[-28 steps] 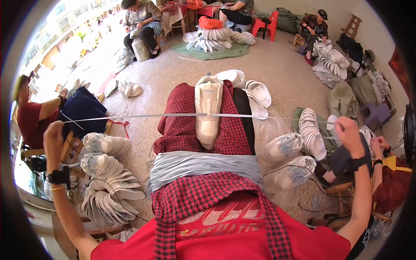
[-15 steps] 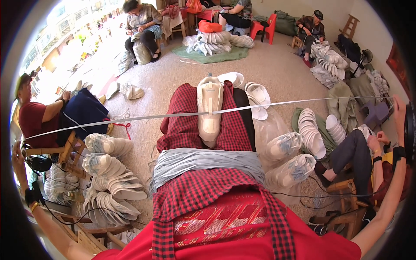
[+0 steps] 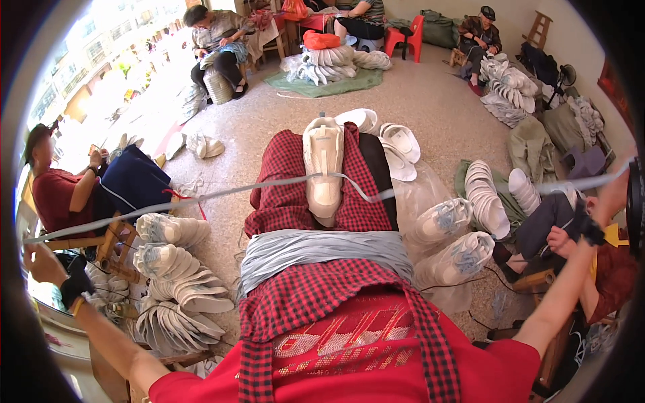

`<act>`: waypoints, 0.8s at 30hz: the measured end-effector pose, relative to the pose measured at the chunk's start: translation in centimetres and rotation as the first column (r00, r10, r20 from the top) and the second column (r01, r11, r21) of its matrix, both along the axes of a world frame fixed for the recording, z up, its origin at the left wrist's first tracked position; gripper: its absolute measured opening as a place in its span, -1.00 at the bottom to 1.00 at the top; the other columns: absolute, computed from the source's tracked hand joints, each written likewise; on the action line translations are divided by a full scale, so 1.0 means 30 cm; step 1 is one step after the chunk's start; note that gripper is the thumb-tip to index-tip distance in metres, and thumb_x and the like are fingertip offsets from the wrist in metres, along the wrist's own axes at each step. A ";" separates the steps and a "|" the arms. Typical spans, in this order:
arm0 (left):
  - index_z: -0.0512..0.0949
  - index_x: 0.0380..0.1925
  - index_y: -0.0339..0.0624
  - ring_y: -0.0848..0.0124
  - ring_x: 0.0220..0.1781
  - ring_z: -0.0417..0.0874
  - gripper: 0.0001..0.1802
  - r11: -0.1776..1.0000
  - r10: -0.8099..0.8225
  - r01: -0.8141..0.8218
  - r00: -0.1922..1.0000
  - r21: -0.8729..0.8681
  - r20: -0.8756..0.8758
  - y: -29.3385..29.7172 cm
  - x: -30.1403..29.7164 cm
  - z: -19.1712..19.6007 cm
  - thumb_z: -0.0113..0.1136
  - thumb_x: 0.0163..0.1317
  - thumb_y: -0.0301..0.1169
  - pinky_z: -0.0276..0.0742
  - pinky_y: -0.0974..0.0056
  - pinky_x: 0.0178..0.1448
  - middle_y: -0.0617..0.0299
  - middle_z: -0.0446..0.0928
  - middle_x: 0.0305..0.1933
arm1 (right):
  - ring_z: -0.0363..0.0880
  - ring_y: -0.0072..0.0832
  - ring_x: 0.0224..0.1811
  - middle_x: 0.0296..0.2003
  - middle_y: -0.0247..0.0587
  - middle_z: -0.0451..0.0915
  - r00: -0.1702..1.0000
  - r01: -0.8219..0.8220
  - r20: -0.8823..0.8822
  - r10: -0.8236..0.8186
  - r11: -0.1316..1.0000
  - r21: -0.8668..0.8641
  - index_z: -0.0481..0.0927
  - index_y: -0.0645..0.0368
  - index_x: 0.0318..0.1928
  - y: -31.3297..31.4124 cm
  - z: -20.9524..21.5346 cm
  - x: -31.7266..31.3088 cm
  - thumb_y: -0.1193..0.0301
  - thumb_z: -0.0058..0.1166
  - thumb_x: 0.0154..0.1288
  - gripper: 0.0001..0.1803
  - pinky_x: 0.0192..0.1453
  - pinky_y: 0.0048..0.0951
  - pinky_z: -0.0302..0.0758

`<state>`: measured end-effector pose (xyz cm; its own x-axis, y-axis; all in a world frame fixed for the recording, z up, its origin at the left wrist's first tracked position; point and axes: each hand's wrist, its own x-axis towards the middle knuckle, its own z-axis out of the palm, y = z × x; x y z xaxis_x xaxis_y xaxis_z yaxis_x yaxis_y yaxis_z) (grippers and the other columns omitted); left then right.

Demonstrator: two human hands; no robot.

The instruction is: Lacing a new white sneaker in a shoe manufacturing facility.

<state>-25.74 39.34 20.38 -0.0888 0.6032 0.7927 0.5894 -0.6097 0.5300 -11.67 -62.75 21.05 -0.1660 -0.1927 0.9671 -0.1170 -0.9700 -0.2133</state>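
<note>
A cream shoe (image 3: 324, 164) rests on my lap between my thighs, toe toward me. A long pale grey shoelace (image 3: 235, 190) passes through its upper and stretches out to both sides. At the far left, my left hand (image 3: 46, 263) is closed on one end of the lace. My right hand (image 3: 615, 191), blurred at the far right, is raised with the other end running to it; its fingers are smeared by motion. On its right side the lace hangs in a loose wave. A thick bundle of grey-blue laces (image 3: 326, 255) lies across my checked apron (image 3: 302, 292).
Nested rows of shoes (image 3: 185, 289) stand on the floor to my left. Laced shoes (image 3: 457, 258) and stacked white soles (image 3: 485, 201) are to my right. White slippers (image 3: 400, 148) lie beyond my knee. Co-workers sit close on both sides; a red chair (image 3: 405, 39) is farther back.
The lace was taut and nearly straight; now its right part is slack and wavy. Both my hands have come lower, and the right arm has swung inward. The shoe stays in place.
</note>
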 end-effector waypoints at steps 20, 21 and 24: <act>0.74 -0.19 -0.21 0.52 -0.34 0.62 -0.81 -0.064 -0.998 0.892 -0.066 -0.448 0.010 -1.287 0.959 -0.892 0.25 0.20 -0.54 0.56 0.37 -0.22 0.21 0.62 -0.35 | 0.64 -0.30 -0.48 -0.57 -0.11 0.59 -0.288 -0.718 -0.586 0.757 0.235 0.656 0.54 0.26 -0.42 1.380 -0.870 0.580 0.61 0.11 -0.08 -0.88 -0.38 -0.29 0.51; 0.74 -0.19 -0.21 0.52 -0.34 0.62 -0.81 -0.070 -0.997 0.890 -0.075 -0.451 0.007 -1.290 0.957 -0.888 0.25 0.20 -0.54 0.56 0.37 -0.22 0.21 0.62 -0.35 | 0.64 -0.17 -0.48 -0.58 -0.06 0.58 -0.305 -0.718 -0.582 0.754 0.219 0.660 0.54 0.26 -0.44 1.375 -0.865 0.574 0.63 0.08 -0.14 -0.86 -0.39 -0.22 0.49; 0.74 -0.21 -0.24 0.47 -0.36 0.64 -0.81 -0.036 -0.999 0.843 -0.046 -0.536 -0.004 -1.275 0.955 -0.879 0.27 0.17 -0.54 0.57 0.37 -0.23 0.19 0.60 -0.33 | 0.64 -0.14 -0.47 -0.58 -0.06 0.57 -0.301 -0.705 -0.570 0.764 0.225 0.673 0.52 0.24 -0.46 1.379 -0.878 0.587 0.63 0.07 -0.16 -0.86 -0.39 -0.19 0.48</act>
<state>2.90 1.11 -5.98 0.9372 0.0447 0.3460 -0.2573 -0.5812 0.7720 5.94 -21.37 -5.30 0.8069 0.4147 0.4206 0.5819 -0.4362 -0.6864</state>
